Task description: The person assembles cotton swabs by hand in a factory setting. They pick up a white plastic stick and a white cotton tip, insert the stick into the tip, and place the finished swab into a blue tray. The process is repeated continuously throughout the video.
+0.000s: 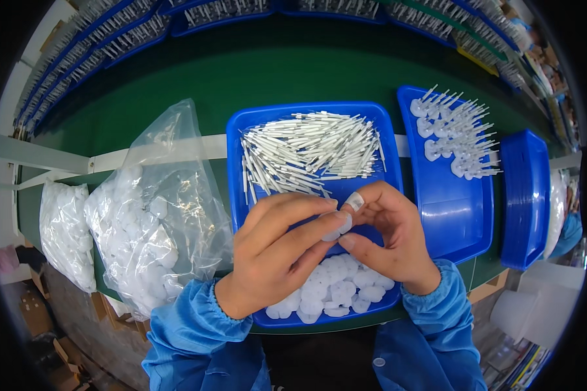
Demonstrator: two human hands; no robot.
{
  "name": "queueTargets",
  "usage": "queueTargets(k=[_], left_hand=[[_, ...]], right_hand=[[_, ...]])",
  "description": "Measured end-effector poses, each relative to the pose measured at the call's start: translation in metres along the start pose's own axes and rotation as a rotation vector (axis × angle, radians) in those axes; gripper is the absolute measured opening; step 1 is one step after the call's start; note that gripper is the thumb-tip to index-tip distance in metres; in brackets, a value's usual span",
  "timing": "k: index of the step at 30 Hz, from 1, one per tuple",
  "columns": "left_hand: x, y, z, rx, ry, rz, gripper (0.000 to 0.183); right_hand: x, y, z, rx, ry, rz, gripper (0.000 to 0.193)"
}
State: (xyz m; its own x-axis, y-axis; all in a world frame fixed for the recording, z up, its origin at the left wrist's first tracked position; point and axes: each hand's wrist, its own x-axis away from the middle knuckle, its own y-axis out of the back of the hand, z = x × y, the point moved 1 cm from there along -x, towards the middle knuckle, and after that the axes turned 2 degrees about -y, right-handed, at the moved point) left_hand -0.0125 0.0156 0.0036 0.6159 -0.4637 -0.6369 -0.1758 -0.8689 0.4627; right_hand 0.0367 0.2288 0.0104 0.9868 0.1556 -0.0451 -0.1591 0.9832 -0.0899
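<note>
My left hand [284,244] is closed, its fingers pinching a small translucent white plastic piece [336,229] with rounded lobes. On the other side of that piece, my right hand [391,231] has its thumb and forefinger bent in against it; a white wrap [355,201] covers the forefinger's tip. Both hands are over a blue tray [236,130]. Its far part holds a heap of thin white rods [313,146] with grey metallic ends. In its near part lies a pile of similar white plastic pieces [332,287], partly hidden below my hands.
A second blue tray [453,225] on the right holds rows of white pieces with rods standing in them [456,133]. Beside it is a stack of blue trays [525,199]. Clear bags [147,228] of white pieces lie left. Filled trays [222,16] line the green table's [241,72] far edge.
</note>
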Motion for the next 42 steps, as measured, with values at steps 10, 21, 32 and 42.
queueTargets(k=[10, 21, 32, 42], left_hand=[[0.0, 0.023, 0.015, 0.26, 0.205, -0.184, 0.037], [0.003, 0.019, 0.025, 0.663, 0.585, -0.198, 0.04], [0.007, 0.012, 0.02, 0.501, 0.495, -0.014, 0.067], [0.007, 0.011, 0.013, 0.512, 0.554, -0.089, 0.049]], right_hand=[[0.017, 0.016, 0.018, 0.675, -0.076, -0.114, 0.011], [-0.047, -0.024, -0.007, 1.574, 0.371, 0.007, 0.028], [-0.02, 0.003, 0.013, 0.762, 0.192, -0.208, 0.022], [-0.01, -0.005, 0.012, 0.809, 0.345, -0.161, 0.029]])
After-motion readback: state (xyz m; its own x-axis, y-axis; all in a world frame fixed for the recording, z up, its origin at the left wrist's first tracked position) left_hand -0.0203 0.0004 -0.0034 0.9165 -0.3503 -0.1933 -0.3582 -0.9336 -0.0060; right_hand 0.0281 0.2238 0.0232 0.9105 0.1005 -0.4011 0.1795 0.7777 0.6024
